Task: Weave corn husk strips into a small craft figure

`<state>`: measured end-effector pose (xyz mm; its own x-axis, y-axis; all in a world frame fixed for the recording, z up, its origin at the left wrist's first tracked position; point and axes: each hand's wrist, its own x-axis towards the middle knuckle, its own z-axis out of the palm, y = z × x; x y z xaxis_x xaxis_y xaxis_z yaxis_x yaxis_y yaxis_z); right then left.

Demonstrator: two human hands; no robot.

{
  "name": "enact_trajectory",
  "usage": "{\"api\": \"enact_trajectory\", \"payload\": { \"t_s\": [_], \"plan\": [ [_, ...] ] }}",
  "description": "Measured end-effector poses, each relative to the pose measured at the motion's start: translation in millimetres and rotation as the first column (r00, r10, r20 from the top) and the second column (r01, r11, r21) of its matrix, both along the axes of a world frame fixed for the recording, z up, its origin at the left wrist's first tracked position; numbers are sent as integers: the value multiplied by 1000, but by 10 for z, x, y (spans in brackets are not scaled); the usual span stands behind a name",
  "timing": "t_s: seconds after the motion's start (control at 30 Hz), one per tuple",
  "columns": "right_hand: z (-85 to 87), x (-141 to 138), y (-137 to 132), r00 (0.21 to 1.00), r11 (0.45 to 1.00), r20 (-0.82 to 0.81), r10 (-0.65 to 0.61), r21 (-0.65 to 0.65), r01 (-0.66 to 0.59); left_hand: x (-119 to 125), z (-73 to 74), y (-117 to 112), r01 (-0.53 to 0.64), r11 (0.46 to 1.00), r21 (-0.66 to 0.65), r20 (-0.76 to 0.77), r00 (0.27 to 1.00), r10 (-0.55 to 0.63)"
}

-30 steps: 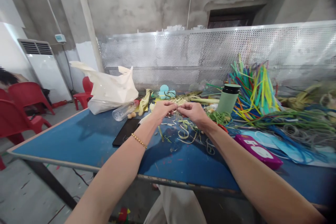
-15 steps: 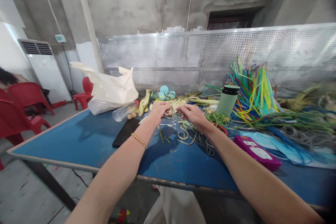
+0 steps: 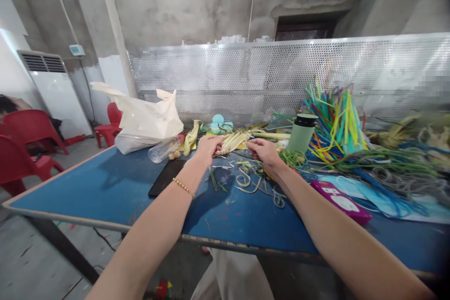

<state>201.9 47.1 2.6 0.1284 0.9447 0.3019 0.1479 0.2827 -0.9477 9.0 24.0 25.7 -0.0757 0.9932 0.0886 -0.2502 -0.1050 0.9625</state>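
1. Across the back, a perforated metal panel (image 3: 218,75) runs behind the work.
2. Before it stands a blue-topped table (image 3: 101,192), cluttered along its far edge and on the right.
3. At the far left of that clutter slumps a white plastic bag (image 3: 147,124), a clear plastic bottle (image 3: 163,150) lying beside it; to the right rises a sheaf of coloured strips (image 3: 344,124).
4. Near the sheaf, a pale green tumbler (image 3: 300,136) stands upright.
5. Over the middle of the table is the left hand (image 3: 207,146), its fingers curled inward and close together; whether they pinch a fibre cannot be told.
6. Opposite, the right hand (image 3: 266,152) is half curled, thumb near forefinger; any grip there is too small to make out.
7. Pale husk strips (image 3: 237,139) lie in the gap, just beyond the fingertips. A second ago the fingertips met; now the hands are apart, baring the strips. That suggests a pause or a pull between two holds, though no taut strand shows.
8. Smallest, curled trimmings (image 3: 243,178) litter the surface below the hands.
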Motion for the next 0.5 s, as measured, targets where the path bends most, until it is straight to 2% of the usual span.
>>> {"api": "enact_trajectory", "payload": {
  "t_s": [0.13,0.33,0.5],
  "plan": [
    [-31,74,79,999,1000,21,-26,3,26,-7,-8,4,19,1000,-6,-8,1000,-19],
    [-36,30,66,996,999,85,-23,40,20,-25,-4,35,-77,997,21,-10,997,77],
    [-103,114,142,954,995,291,-79,79,58,-98,-35,143,-184,980,79,-139,971,194]
  ]
}}
